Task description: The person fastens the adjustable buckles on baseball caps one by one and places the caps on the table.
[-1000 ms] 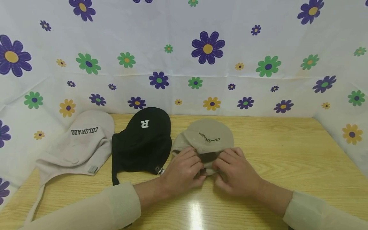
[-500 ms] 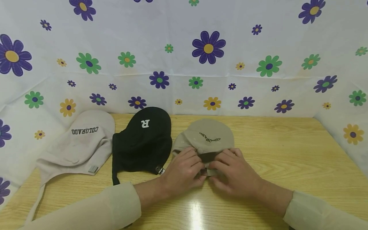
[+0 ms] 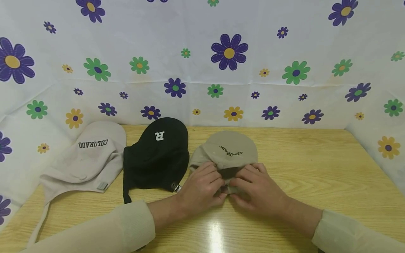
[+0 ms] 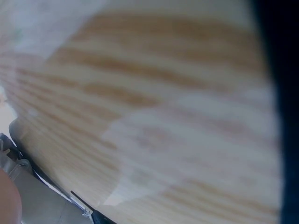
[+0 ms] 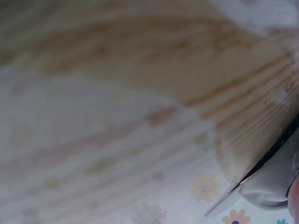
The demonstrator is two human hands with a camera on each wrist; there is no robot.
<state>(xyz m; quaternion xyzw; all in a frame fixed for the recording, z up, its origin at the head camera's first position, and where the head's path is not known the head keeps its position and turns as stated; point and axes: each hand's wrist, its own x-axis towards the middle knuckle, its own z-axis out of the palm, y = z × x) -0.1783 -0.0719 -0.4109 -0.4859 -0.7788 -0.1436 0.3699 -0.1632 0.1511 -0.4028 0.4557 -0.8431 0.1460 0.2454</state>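
A beige baseball cap with dark COLORADO lettering lies at the middle of the table, its brim pointing away and its back opening facing me. My left hand pinches the strap at the back of this cap from the left. From the right, my right hand pinches the same strap, with its fingertips close to those of the left. The fingers partly cover the strap and its fastening. In the left wrist view a bit of the cap shows at the lower left; the right wrist view has the cap at the lower right.
A black cap with a white R lies just left of the beige cap, its metal buckle near my left wrist. Further left is a pale pink COLORADO cap with a trailing strap. A flower-print cloth hangs behind the wooden table.
My right hand has shifted slightly left along the strap, bringing its fingertips closer to the left hand. The left hand and the caps have stayed in place.
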